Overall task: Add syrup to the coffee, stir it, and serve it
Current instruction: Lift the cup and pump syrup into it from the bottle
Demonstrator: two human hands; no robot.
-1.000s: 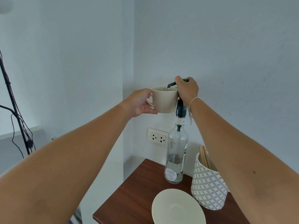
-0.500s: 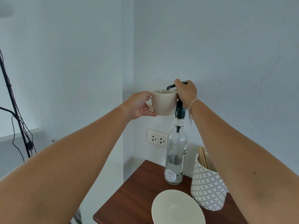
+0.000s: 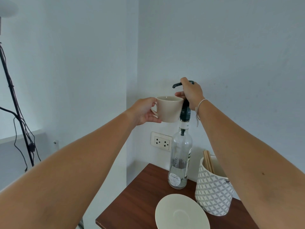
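A cream coffee cup hangs in the air, held by its handle in my left hand. Its rim sits just below the dark spout of the pump on a tall clear syrup bottle. The bottle stands on the dark wooden table. My right hand is wrapped over the pump head from above. The inside of the cup is hidden from this angle. A cream saucer lies on the table in front of the bottle.
A white patterned pot with wooden stir sticks stands right of the bottle. A double wall socket is behind it. A black stand with cables rises at the left. The table's left edge drops off beside the saucer.
The pump head has come up, with my right hand still on it. The cup has dropped slightly, so the spout now stands clear above the rim.
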